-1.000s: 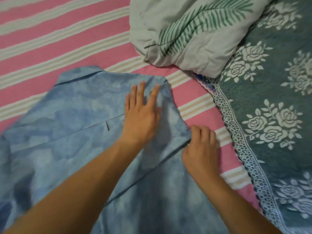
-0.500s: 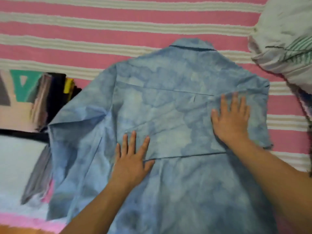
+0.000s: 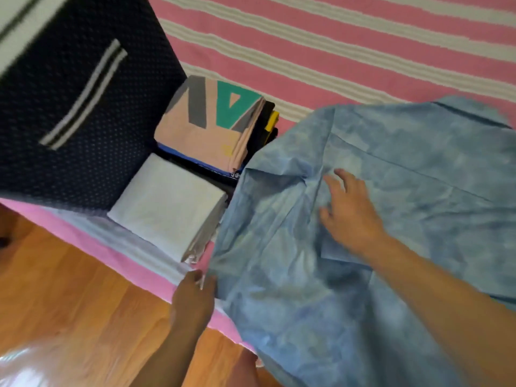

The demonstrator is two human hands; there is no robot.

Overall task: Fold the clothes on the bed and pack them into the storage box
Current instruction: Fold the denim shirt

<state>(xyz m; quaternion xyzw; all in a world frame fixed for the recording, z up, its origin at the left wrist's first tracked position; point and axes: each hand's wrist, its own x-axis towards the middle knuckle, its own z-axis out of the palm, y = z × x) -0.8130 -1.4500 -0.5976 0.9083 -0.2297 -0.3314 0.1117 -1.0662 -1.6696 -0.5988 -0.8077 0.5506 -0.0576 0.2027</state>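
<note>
Left hand (image 3: 195, 296) pinching blue shirt (image 3: 391, 191) edge, right hand (image 3: 350, 210) flat on it

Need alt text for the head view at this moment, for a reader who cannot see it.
A person's left hand pinches the edge of a blue shirt spread on a pink striped bed, the right hand flat on it. Folded clothes and a dark storage box sit left.

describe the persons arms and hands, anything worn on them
Both forearms are bare as far as the frame shows: no sleeves, watch, bracelets or gloves. The left hand and right hand show no rings, though motion blur hides fine detail.
</note>
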